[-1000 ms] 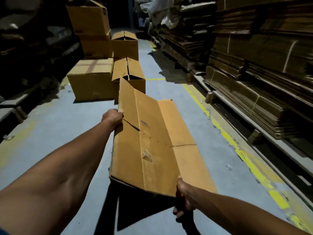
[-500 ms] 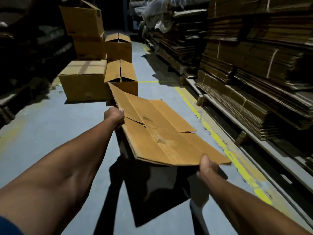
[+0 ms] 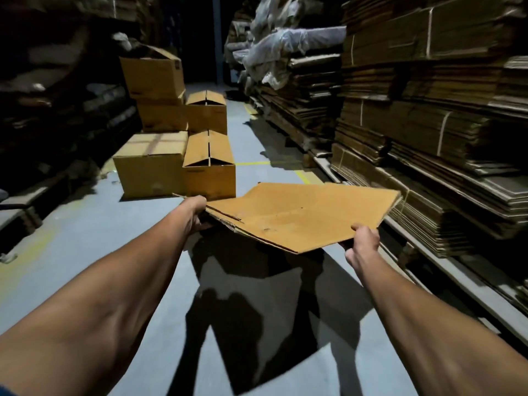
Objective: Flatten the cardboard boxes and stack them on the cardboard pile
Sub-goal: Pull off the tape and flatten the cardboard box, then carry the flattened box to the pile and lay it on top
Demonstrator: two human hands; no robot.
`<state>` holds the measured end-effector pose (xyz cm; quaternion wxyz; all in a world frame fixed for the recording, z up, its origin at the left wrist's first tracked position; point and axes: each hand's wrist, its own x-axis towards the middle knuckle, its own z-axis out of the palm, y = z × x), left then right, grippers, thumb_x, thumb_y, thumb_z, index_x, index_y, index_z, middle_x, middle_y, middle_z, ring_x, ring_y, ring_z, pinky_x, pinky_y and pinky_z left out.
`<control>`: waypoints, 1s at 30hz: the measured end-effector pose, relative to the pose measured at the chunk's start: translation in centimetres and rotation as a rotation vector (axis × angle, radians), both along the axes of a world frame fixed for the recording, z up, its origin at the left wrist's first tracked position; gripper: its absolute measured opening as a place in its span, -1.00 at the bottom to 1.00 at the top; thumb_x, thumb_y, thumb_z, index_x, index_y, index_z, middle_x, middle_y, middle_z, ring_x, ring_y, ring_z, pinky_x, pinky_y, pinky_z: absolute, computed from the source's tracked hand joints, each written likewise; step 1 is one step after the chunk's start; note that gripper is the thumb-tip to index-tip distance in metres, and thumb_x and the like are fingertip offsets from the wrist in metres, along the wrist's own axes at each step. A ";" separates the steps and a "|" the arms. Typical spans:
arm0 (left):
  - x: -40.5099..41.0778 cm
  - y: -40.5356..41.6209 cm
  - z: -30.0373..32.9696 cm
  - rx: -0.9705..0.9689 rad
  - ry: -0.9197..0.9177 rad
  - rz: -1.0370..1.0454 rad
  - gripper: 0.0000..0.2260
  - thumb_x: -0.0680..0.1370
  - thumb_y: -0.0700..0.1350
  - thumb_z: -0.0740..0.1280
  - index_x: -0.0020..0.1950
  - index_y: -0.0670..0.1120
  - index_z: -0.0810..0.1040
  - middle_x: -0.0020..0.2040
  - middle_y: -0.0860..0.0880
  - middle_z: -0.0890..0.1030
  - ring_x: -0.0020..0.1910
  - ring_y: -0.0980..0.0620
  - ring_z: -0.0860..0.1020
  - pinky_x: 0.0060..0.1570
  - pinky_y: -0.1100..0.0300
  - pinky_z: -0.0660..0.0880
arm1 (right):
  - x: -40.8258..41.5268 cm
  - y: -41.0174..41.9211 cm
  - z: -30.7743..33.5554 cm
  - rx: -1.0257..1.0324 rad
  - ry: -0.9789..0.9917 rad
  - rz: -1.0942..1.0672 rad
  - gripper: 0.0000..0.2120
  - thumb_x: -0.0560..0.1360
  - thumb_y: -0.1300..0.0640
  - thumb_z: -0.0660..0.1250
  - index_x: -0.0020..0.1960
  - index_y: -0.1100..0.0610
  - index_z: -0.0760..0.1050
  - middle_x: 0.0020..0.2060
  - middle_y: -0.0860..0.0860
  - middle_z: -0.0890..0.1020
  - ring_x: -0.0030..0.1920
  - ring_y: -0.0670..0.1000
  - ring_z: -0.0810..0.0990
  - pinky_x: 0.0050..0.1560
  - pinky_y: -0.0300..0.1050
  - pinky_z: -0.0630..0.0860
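A flattened brown cardboard box (image 3: pixel 300 212) hangs nearly level above the grey floor, in front of me. My left hand (image 3: pixel 195 211) grips its left edge and my right hand (image 3: pixel 363 241) grips its near right corner. The box's far right corner reaches toward the low pile of flat cardboard (image 3: pixel 428 212) on the right-hand rack. Several unflattened boxes (image 3: pixel 177 164) stand on the floor ahead at the left, some stacked, two with flaps partly open.
Tall bundled stacks of flat cardboard (image 3: pixel 414 115) line the whole right side on low pallets. Plastic-wrapped bundles (image 3: pixel 280 50) sit further back. Dark shelving (image 3: pixel 57 110) runs along the left. A grey aisle floor (image 3: pixel 257 144) with yellow lines lies between.
The flattened box has tipped from steeply tilted to nearly level and swung right toward the rack. My right hand moved right and up with it; my view turned right.
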<state>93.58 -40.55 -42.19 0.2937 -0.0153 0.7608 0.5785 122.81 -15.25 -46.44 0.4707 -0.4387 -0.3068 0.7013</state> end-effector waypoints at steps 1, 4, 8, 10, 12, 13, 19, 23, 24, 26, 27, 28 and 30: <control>1.3 -0.4 1.3 0.078 -0.034 0.013 -0.84 0.73 -0.16 0.17 0.08 -0.19 0.49 -0.14 -0.14 0.57 -0.22 -0.05 0.58 -0.16 -0.01 0.59 | -0.7 -0.8 0.5 0.025 -0.010 -0.012 -0.68 0.53 0.37 0.26 0.22 0.10 0.50 0.14 0.17 0.66 0.00 0.18 0.66 -0.11 0.07 0.68; 2.9 -1.4 4.5 0.218 -0.091 -0.017 -0.83 0.73 -0.19 0.16 -0.03 -0.17 0.43 -0.17 -0.16 0.50 -0.24 -0.08 0.56 -0.41 -0.02 0.65 | -1.6 -3.1 2.4 0.090 -0.027 -0.065 -0.64 0.52 0.34 0.27 0.27 0.10 0.51 0.12 0.09 0.63 -0.08 0.12 0.61 -0.26 -0.21 0.54; 2.9 -3.0 7.0 0.250 -0.036 -0.055 -0.85 0.73 -0.25 0.11 0.02 -0.18 0.42 -0.13 -0.19 0.48 -0.22 -0.10 0.55 -0.54 0.04 0.61 | -0.5 -3.1 3.9 0.033 0.054 0.001 -0.52 0.40 0.30 0.33 0.32 0.13 0.45 0.15 0.18 0.62 -0.04 0.19 0.65 -0.01 0.09 0.67; 3.2 -3.9 8.0 0.236 -0.014 -0.074 -0.89 0.72 -0.27 0.12 0.10 -0.19 0.42 -0.10 -0.21 0.52 -0.18 -0.11 0.58 -0.48 0.04 0.62 | 0.9 -2.0 4.7 -0.007 0.104 0.157 -0.66 0.41 0.32 0.29 0.18 0.20 0.47 0.07 0.26 0.62 -0.09 0.21 0.66 -0.15 0.17 0.69; 3.1 -4.8 8.7 0.224 0.022 -0.080 -0.90 0.70 -0.28 0.16 0.05 -0.19 0.45 -0.10 -0.21 0.53 -0.19 -0.11 0.59 -0.47 0.09 0.64 | 2.2 -1.6 6.6 -0.020 0.101 0.278 -0.88 0.47 0.31 0.22 -0.02 0.23 0.47 -0.05 0.25 0.62 -0.12 0.21 0.64 -0.28 0.11 0.69; 3.1 -5.2 9.1 0.229 0.026 -0.084 -0.91 0.70 -0.28 0.19 0.03 -0.20 0.45 -0.09 -0.21 0.54 -0.17 -0.12 0.60 -0.43 0.09 0.64 | 2.6 -1.7 8.0 -0.006 0.103 0.325 -0.92 0.50 0.30 0.20 -0.07 0.22 0.47 -0.11 0.22 0.62 -0.13 0.20 0.63 -0.30 0.11 0.70; 2.8 -6.0 11.3 0.268 0.086 -0.104 -0.90 0.65 -0.22 0.27 0.13 -0.21 0.52 0.23 -0.26 0.59 0.14 -0.17 0.63 0.14 -0.04 0.65 | 3.0 -1.3 13.0 0.108 0.127 0.396 -0.88 0.60 0.34 0.18 0.00 0.21 0.48 -0.06 0.20 0.61 -0.03 0.19 0.61 0.12 0.23 0.63; 4.1 -6.6 13.8 0.302 0.146 -0.093 -0.85 0.67 -0.12 0.30 0.15 -0.18 0.54 -0.02 -0.16 0.71 -0.11 -0.07 0.69 -0.18 0.09 0.68 | 3.0 -0.9 13.1 0.112 0.201 0.355 -0.92 0.51 0.28 0.31 -0.01 0.18 0.52 0.07 0.20 0.63 0.17 0.22 0.57 0.39 0.25 0.45; 4.4 -6.6 14.4 0.325 0.181 -0.087 -0.86 0.69 -0.09 0.28 0.11 -0.15 0.55 -0.15 -0.12 0.72 -0.18 -0.04 0.68 -0.25 0.11 0.67 | 3.0 -0.6 13.1 0.117 0.219 0.341 -0.82 0.41 0.25 0.38 0.01 0.19 0.53 0.12 0.21 0.63 0.18 0.21 0.56 0.38 0.24 0.43; 5.1 -6.4 15.6 0.444 0.215 -0.087 -0.76 0.71 0.04 0.24 0.14 -0.10 0.59 -0.19 -0.11 0.73 -0.15 -0.06 0.67 -0.16 0.08 0.63 | 2.5 -0.2 13.2 0.107 0.248 0.334 -0.55 0.16 0.22 0.47 0.05 0.22 0.55 0.18 0.23 0.61 0.16 0.21 0.57 0.39 0.23 0.40; 5.6 -6.2 16.2 0.562 0.203 -0.114 -0.65 0.71 0.14 0.20 0.20 -0.09 0.60 -0.07 -0.15 0.74 -0.05 -0.12 0.68 -0.06 0.02 0.62 | 2.2 -0.2 13.3 0.111 0.278 0.326 -0.55 0.17 0.22 0.47 0.06 0.23 0.55 0.16 0.24 0.61 0.14 0.21 0.59 0.39 0.23 0.41; 6.0 -6.0 16.9 0.689 0.204 -0.149 -0.54 0.70 0.24 0.15 0.29 -0.09 0.61 0.09 -0.20 0.73 0.07 -0.19 0.68 0.04 -0.03 0.62 | 1.8 -0.4 13.7 0.123 0.299 0.302 -0.66 0.28 0.26 0.43 0.05 0.25 0.55 0.12 0.24 0.62 0.09 0.21 0.61 0.35 0.21 0.46; 6.3 -5.3 18.0 0.897 0.186 -0.195 -0.37 0.63 0.39 0.13 0.45 -0.04 0.55 0.35 -0.24 0.61 0.32 -0.27 0.58 0.29 -0.17 0.54 | 0.5 -1.3 14.7 0.124 0.337 0.219 -0.88 0.46 0.36 0.33 -0.01 0.27 0.54 0.03 0.24 0.63 -0.01 0.20 0.64 0.19 0.21 0.57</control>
